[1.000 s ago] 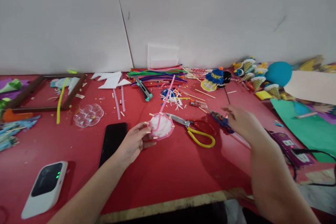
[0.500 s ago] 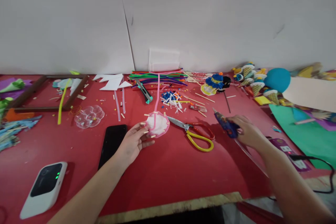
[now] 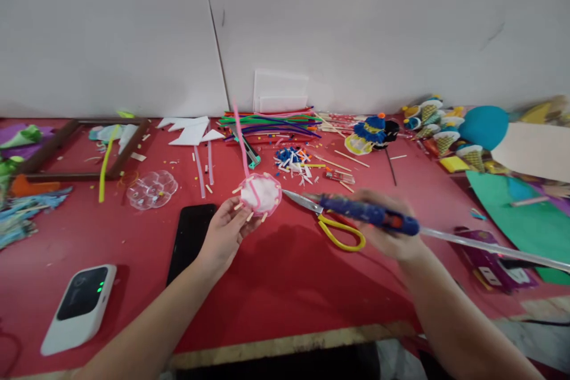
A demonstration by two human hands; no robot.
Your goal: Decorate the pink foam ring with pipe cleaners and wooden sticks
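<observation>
Between the thumb and fingers of my left hand [image 3: 227, 231] is a round white disc with a pink edge [image 3: 262, 195]. Short pale sticks stand out around its rim, and a pink pipe cleaner [image 3: 241, 139] runs up from it. My right hand [image 3: 389, 225], smeared by motion, is closed around a blue glue gun [image 3: 369, 212] whose nozzle points left toward the disc, apart from it. A clear glue stick [image 3: 481, 243] sticks out of the gun's back end. Scissors with yellow and red handles [image 3: 341, 234] lie under and beside the gun, partly hidden by it.
A black phone [image 3: 191, 237] and a white device [image 3: 80, 309] lie at left. Behind are a cutter [image 3: 249, 154], pipe cleaners [image 3: 276, 122] and small cut pieces [image 3: 294, 160]. Craft cones [image 3: 445, 136] and green sheet [image 3: 512, 208] lie at right, near a purple power strip [image 3: 494, 261].
My right hand has swung the glue gun left, over the scissors and closer to the disc. The disc has turned and shifted slightly left and up, and its pink pipe cleaner leans left.
</observation>
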